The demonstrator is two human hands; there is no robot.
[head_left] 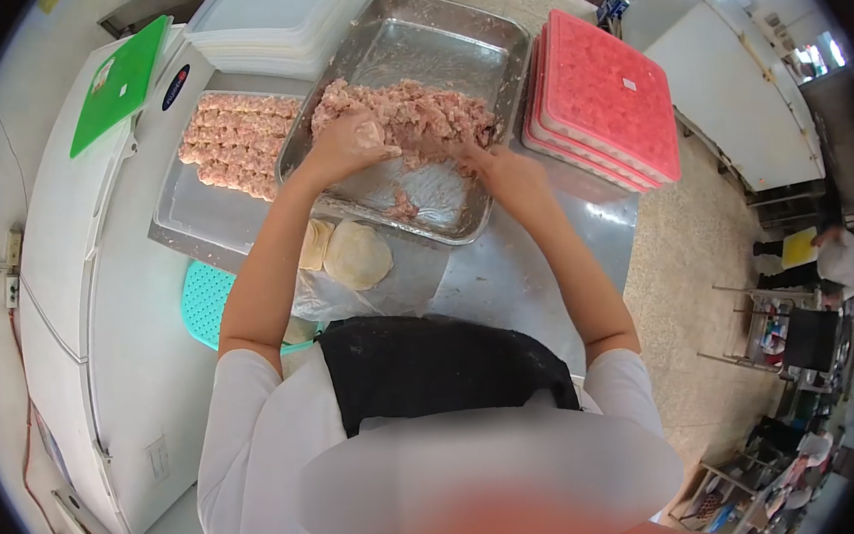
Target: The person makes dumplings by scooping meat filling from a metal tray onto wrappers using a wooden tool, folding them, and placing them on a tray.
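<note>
A deep steel pan (489, 36) holds a mound of pink minced meat (425, 112). My left hand (352, 142) is cupped around a round wrapper with a bit of filling at the pan's near left side. My right hand (500, 171) reaches into the pan, its fingers at the edge of the mince with a small tool that I cannot make out. A stack of pale round wrappers (354, 255) lies on plastic just in front of the pan. To the left, a flat steel tray (191, 205) carries rows of formed pink dumplings (237, 141).
Red plastic trays (604, 92) are stacked right of the pan, white trays (277, 18) behind it. A green board (121, 80) lies at the far left, and a teal perforated mat (204, 300) sits near my left elbow. Another person (833, 260) stands far right on the floor.
</note>
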